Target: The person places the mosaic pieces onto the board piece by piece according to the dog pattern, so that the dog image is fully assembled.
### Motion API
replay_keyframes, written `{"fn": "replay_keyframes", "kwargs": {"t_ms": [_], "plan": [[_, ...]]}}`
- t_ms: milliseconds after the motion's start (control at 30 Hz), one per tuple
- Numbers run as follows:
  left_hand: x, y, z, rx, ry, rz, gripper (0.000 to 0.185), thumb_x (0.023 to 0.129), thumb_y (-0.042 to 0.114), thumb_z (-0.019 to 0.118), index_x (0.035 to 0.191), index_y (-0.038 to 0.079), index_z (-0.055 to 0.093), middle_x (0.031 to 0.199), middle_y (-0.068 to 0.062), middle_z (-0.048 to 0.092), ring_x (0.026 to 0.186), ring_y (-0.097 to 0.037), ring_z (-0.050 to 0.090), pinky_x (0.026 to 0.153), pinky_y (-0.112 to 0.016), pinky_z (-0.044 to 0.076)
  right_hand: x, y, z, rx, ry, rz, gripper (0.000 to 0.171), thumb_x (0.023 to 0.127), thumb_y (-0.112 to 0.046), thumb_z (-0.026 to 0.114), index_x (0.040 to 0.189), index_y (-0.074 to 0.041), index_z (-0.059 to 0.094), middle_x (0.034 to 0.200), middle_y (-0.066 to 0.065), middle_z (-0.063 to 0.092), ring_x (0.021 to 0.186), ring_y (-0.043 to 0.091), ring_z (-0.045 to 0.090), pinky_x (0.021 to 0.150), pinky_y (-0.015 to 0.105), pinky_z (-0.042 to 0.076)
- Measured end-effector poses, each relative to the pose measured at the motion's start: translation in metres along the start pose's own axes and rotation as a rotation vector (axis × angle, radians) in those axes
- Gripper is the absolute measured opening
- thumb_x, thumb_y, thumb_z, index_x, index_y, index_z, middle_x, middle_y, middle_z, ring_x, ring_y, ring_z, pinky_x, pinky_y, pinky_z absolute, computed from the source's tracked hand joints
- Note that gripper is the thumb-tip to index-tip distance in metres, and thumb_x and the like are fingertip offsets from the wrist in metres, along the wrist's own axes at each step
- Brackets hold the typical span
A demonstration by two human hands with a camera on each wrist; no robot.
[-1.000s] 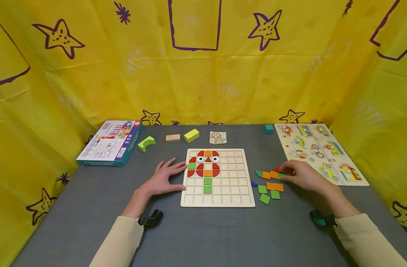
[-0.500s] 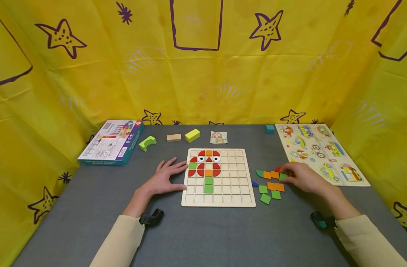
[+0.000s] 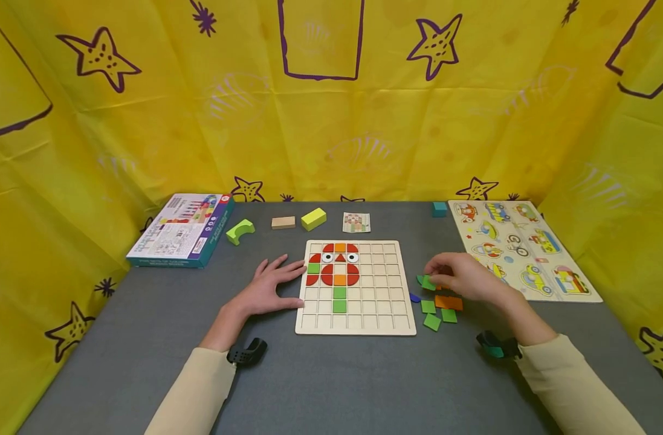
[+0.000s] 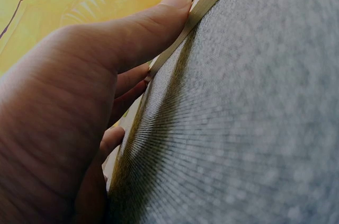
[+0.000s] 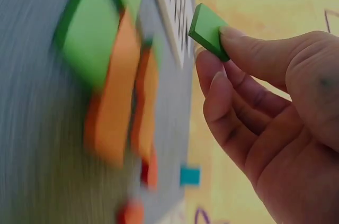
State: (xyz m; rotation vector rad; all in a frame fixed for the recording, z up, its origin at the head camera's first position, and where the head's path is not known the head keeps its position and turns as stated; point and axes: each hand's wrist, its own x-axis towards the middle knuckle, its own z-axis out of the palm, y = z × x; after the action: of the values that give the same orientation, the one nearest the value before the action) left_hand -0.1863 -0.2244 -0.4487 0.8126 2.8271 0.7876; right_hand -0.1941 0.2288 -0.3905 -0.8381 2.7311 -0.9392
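1. Green square tile (image 5: 208, 30) is pinched between thumb and fingertips of the right hand (image 3: 464, 278), lifted off the table (image 3: 331, 386), at about 3 o'clock from the grid board (image 3: 356, 289) and just beside its right edge.
2. Right hand hovers over the loose tile pile (image 3: 439, 305): green and orange squares lying on the table, plus a small blue piece (image 3: 414, 298) touching the board's right rim. Right wrist view is blurred; tile colours are readable, edges are not.
3. Left hand (image 3: 268, 290) lies flat with fingers spread, at 9 o'clock from the board; thumb and fingertips press against its left edge, confirmed in the left wrist view.
4. Board holds a partial figure in its left half: red quarter-rounds, two eye tiles, orange squares, and a green column below.
5. At 12 o'clock from the board: pattern card (image 3: 356, 222), yellow block (image 3: 313, 219), tan block (image 3: 283, 222), green arch (image 3: 239, 232).
6. At 10 o'clock: toy box (image 3: 181, 230). At 2 o'clock: vehicle puzzle (image 3: 518, 244), with a teal cube (image 3: 439, 209) near its far corner.
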Motion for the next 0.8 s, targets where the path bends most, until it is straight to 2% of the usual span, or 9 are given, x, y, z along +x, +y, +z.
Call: {"fn": "replay_keyframes", "kwargs": {"t_ms": [67,267,500,667,800], "plan": [[0.000,0.000,0.000,0.000,0.000,0.003,0.084,0.085,0.053,0.077,0.153,0.014,0.047,0.160,-0.003,0.037,0.151,-0.039,0.012,0.114,-0.066,-0.003,0.010,-0.008,0.012,-0.001,-0.004,-0.032,0.008,0.093,-0.004,0.072,0.100,-0.008,0.072,0.088,-0.005,0.066,0.077,0.012,0.059,0.071,0.031,0.053],[0.000,0.000,-0.001,-0.004,-0.001,0.004,0.084,0.085,0.053,0.076,0.153,0.014,0.047,0.160,-0.003,0.037,0.151,-0.039,0.012,0.114,-0.066,-0.004,0.037,-0.039,0.045,0.050,-0.054,-0.128,0.009,0.093,-0.006,0.073,0.101,-0.011,0.072,0.092,-0.006,0.066,0.080,0.011,0.059,0.074,0.032,0.052],[0.000,0.002,0.000,-0.003,-0.002,0.000,0.084,0.085,0.054,0.076,0.152,0.014,0.047,0.160,-0.003,0.038,0.151,-0.039,0.012,0.114,-0.066,-0.003,0.057,-0.074,0.077,0.076,-0.165,-0.236,0.007,0.095,-0.005,0.070,0.100,-0.009,0.072,0.089,-0.008,0.063,0.078,0.010,0.054,0.074,0.029,0.050],[0.000,0.002,0.000,-0.005,-0.001,-0.005,0.084,0.085,0.053,0.076,0.152,0.013,0.047,0.160,-0.003,0.038,0.151,-0.040,0.012,0.114,-0.066,-0.003,0.063,-0.091,0.092,0.097,-0.226,-0.270,0.006,0.094,-0.007,0.071,0.100,-0.009,0.072,0.087,-0.008,0.062,0.078,0.009,0.055,0.075,0.028,0.050],[0.000,0.002,0.000,-0.008,-0.002,-0.005,0.083,0.085,0.054,0.076,0.152,0.014,0.047,0.160,-0.003,0.038,0.151,-0.040,0.012,0.114,-0.066,-0.003,0.067,-0.098,0.101,0.084,-0.259,-0.264,0.006,0.095,-0.008,0.071,0.099,-0.011,0.072,0.085,-0.009,0.061,0.077,0.009,0.055,0.074,0.027,0.050]]}}
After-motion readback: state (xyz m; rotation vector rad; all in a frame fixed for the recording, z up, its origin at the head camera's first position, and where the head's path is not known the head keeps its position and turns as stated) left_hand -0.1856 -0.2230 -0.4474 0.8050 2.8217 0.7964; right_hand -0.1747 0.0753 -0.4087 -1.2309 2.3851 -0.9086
